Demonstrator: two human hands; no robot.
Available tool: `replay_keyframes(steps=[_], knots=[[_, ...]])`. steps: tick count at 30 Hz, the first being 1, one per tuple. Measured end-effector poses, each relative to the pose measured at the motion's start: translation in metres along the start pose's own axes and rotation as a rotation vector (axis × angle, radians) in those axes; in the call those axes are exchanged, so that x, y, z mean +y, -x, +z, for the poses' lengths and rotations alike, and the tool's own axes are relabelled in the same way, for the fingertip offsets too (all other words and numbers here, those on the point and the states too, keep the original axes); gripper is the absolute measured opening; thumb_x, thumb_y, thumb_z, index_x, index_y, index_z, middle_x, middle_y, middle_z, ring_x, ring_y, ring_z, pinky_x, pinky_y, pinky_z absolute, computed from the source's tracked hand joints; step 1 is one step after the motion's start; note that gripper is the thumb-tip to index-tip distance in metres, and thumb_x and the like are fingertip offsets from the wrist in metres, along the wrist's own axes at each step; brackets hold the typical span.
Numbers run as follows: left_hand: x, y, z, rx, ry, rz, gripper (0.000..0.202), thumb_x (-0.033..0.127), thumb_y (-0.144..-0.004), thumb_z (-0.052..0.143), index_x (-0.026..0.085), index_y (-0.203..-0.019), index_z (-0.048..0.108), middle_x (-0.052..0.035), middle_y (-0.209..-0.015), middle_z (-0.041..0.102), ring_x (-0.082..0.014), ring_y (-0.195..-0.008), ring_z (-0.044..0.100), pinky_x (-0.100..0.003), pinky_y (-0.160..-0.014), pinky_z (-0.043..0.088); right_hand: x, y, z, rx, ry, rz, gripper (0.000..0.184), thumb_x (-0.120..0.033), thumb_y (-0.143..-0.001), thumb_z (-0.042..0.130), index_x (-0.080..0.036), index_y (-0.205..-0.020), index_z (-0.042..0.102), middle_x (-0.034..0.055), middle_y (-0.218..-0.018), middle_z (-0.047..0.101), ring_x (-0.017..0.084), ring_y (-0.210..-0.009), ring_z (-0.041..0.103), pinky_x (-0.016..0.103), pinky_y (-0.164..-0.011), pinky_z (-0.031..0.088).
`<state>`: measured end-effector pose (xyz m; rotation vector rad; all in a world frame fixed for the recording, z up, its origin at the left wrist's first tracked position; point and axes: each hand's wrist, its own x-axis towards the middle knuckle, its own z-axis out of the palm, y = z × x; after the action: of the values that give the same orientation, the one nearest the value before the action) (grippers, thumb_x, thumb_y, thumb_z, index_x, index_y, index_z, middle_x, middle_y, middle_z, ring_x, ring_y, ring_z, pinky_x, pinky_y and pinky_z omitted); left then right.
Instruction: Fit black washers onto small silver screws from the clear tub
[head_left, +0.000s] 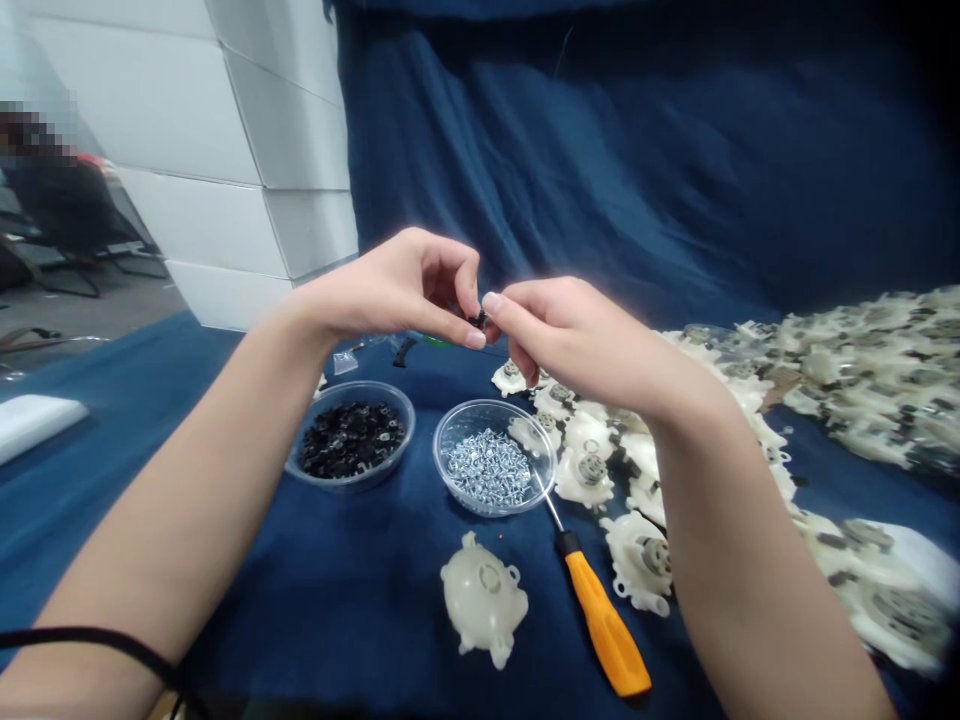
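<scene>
Right at the centre, you've got a tight, narrow pinch: your left hand [397,295] and right hand [559,335] meet at the fingertips [474,338] on a small black part [478,319], raised well above the blue-covered counter [315,640]. Your fingers hide most of it, so its exact shape is hard to call. Holding it up there looks like a way to keep it in plain sight, with both hands free to work on it.

Dropping down from the grip, two clear plastic bowls sit just below your hands. The left bowl [375,388] holds a heap of black pieces [351,438], and the right bowl [480,405] holds silvery screws [487,467]. Keeping them apart and within easy reach seems the sensible choice for parts this small.

Next to the screw bowl, an orange-handled screwdriver [604,625] lies with its shaft [551,505] resting on the rim, handle toward the counter's front edge. A single white plastic housing [484,598] sits alone in front of the bowls. Farther right, more white housings [639,560] trail back to a big pile [877,380] along the counter's right side, leaving the middle open for your hands.
</scene>
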<state>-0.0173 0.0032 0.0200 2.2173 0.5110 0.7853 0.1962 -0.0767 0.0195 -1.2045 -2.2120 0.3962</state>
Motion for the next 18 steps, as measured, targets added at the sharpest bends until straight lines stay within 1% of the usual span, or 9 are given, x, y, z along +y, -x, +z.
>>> replay_keyframes(steps=[2,6,8,10,12,15,18], knots=[[0.0006,0.0004,0.0001,-0.003,0.001,0.001,0.034,0.028,-0.066,0.094,0.013,-0.081,0.067,-0.0021,-0.078,0.073,-0.0168,-0.079,0.076,-0.023,-0.072,0.06,0.0001,-0.0001,0.0,0.001,-0.001,-0.015,0.045,-0.041,-0.107,0.045,-0.017,-0.071,0.058,-0.0009,-0.06,0.057,0.009,-0.052,0.045,0.025,-0.055,0.032],[0.0033,0.0008,0.0017,0.011,0.022,-0.014,0.041,0.019,-0.069,0.091,0.014,-0.102,0.067,-0.0024,-0.085,0.074,-0.017,-0.082,0.076,-0.023,-0.072,0.06,0.0011,-0.0005,0.0007,0.01,0.002,-0.029,0.043,-0.04,-0.107,0.046,-0.018,-0.073,0.058,-0.0014,-0.059,0.056,0.009,-0.052,0.045,0.025,-0.055,0.032],[0.0045,0.0008,0.0029,0.035,0.034,-0.032,0.041,0.018,-0.072,0.088,0.012,-0.107,0.068,-0.0023,-0.088,0.074,-0.0185,-0.086,0.077,-0.024,-0.076,0.061,0.0017,-0.0009,0.0014,0.018,0.002,-0.032,0.043,-0.042,-0.107,0.046,-0.017,-0.074,0.059,-0.0015,-0.059,0.056,0.009,-0.052,0.046,0.025,-0.055,0.033],[0.0053,0.0009,0.0038,0.059,0.036,-0.039,0.036,0.019,-0.074,0.087,0.009,-0.104,0.07,-0.0033,-0.089,0.074,-0.0213,-0.092,0.077,-0.028,-0.083,0.062,0.0026,-0.0017,0.0023,0.035,-0.003,-0.046,0.045,-0.044,-0.108,0.045,-0.017,-0.076,0.061,-0.0013,-0.06,0.057,0.009,-0.052,0.047,0.025,-0.056,0.034],[0.0056,0.001,0.0043,0.069,0.031,-0.016,0.033,0.021,-0.076,0.087,0.008,-0.101,0.071,-0.0051,-0.089,0.075,-0.0233,-0.094,0.077,-0.031,-0.086,0.062,0.0041,-0.0025,0.0034,0.065,-0.01,-0.064,0.047,-0.048,-0.108,0.044,-0.016,-0.078,0.063,-0.0009,-0.06,0.059,0.009,-0.054,0.049,0.024,-0.057,0.035],[0.0057,0.0007,0.0049,0.085,0.016,0.055,0.031,0.025,-0.077,0.087,0.007,-0.098,0.073,-0.0075,-0.089,0.076,-0.0224,-0.091,0.077,-0.029,-0.083,0.062,0.0061,-0.0027,0.0052,0.117,-0.017,-0.073,0.055,-0.058,-0.106,0.042,-0.017,-0.078,0.063,-0.0006,-0.06,0.059,0.01,-0.053,0.051,0.024,-0.056,0.036],[0.0077,0.0002,0.0058,0.127,-0.006,0.103,0.032,0.028,-0.078,0.087,0.008,-0.099,0.075,-0.008,-0.089,0.077,-0.0201,-0.087,0.076,-0.027,-0.078,0.061,0.0063,-0.0016,0.0053,0.146,-0.012,-0.059,0.062,-0.067,-0.103,0.041,-0.017,-0.074,0.063,-0.0005,-0.058,0.059,0.009,-0.051,0.05,0.024,-0.055,0.035]])
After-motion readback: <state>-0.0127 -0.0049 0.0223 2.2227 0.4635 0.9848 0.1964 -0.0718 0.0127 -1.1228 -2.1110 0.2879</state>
